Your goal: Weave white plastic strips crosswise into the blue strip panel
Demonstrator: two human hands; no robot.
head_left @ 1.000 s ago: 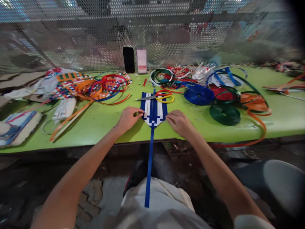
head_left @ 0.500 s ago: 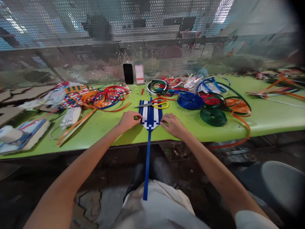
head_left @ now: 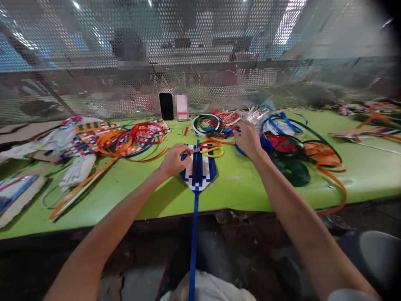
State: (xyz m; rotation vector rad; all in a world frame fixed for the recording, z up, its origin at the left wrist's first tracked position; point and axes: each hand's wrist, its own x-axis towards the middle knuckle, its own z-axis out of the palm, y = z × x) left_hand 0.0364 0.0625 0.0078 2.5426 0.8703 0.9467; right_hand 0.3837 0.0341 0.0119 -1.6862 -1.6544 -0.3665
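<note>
Blue-white weave (head_left: 198,172) at left hand (head_left: 176,160), apart from right hand (head_left: 249,140).

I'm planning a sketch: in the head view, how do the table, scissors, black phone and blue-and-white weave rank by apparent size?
1. Table
2. Blue-and-white weave
3. Scissors and black phone: unsure, not ranked; the scissors look longer, the phone broader.

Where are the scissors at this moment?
In the head view, the scissors lie near the middle, across the far end of the blue-and-white strips, handles to the right, with the left hand at their blades.
</note>
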